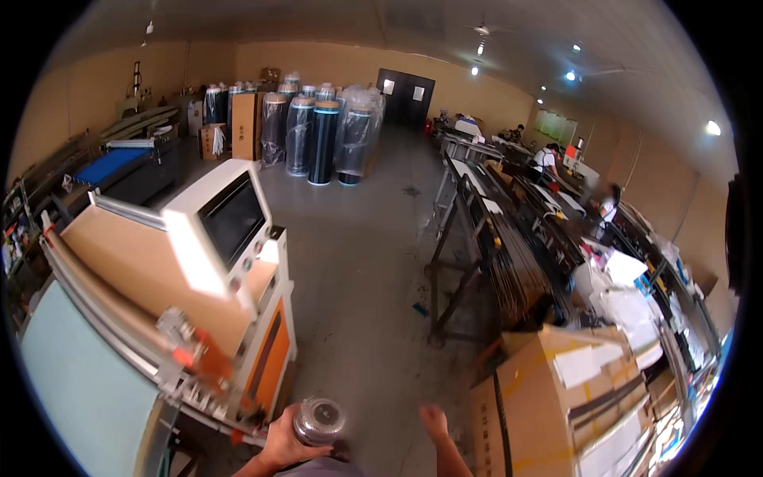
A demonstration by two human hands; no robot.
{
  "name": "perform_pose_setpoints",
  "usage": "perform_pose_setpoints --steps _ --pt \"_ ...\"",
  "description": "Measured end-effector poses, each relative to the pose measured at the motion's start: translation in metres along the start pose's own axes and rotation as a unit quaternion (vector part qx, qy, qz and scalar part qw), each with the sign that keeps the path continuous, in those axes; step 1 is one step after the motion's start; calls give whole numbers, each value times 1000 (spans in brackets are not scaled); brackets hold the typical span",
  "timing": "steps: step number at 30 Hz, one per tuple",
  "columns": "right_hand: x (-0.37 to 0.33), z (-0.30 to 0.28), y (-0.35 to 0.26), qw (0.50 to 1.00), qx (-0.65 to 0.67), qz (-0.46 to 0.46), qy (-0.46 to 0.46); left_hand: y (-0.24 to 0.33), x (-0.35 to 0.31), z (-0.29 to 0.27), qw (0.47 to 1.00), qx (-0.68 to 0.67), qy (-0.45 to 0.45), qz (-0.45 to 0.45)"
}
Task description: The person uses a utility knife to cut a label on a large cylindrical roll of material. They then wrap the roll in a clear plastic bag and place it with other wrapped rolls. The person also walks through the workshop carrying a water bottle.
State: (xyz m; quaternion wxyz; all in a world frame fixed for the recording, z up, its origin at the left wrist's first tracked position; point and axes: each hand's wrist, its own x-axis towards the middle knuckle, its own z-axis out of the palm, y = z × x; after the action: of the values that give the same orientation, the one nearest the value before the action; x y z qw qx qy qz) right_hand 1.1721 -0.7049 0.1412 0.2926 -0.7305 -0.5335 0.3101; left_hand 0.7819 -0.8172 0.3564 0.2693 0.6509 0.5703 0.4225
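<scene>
My left hand (pixel 278 442) is wrapped round a shiny, round, clear-looking container (pixel 319 421) with a dark disc on its top, held upright close to my body. The container's lower part is hidden by my fingers and sleeve. My right hand (pixel 434 421) hangs over the grey floor to the right, slightly blurred. Its fingers look curled in, and nothing shows in them. It is nearest the large cardboard box but apart from it.
A white machine (pixel 218 238) with a dark screen stands left. Cardboard boxes (pixel 524 405) lie at right, beside a long bench (pixel 509 246) with dark strips. Plastic-wrapped rolls (pixel 323 143) stand ahead. Grey floor (pixel 358 262) runs toward dark double doors (pixel 405 97). People (pixel 547 160) work at far right.
</scene>
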Motion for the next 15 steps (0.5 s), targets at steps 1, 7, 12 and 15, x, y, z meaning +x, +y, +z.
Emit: perform_pose_setpoints --steps 1,7,12,15 --pt "25 4 53 906 -401 -88 -105 -5 41 10 1000 -15 -3 -7" --pt "139 -34 119 832 -386 265 -298 -40 316 77 999 0 -36 11" --pt "349 -14 69 821 -378 270 -333 -116 531 126 998 -13 -39 -39" --pt "508 21 20 830 -373 226 -348 -137 649 129 998 -28 15 -51"
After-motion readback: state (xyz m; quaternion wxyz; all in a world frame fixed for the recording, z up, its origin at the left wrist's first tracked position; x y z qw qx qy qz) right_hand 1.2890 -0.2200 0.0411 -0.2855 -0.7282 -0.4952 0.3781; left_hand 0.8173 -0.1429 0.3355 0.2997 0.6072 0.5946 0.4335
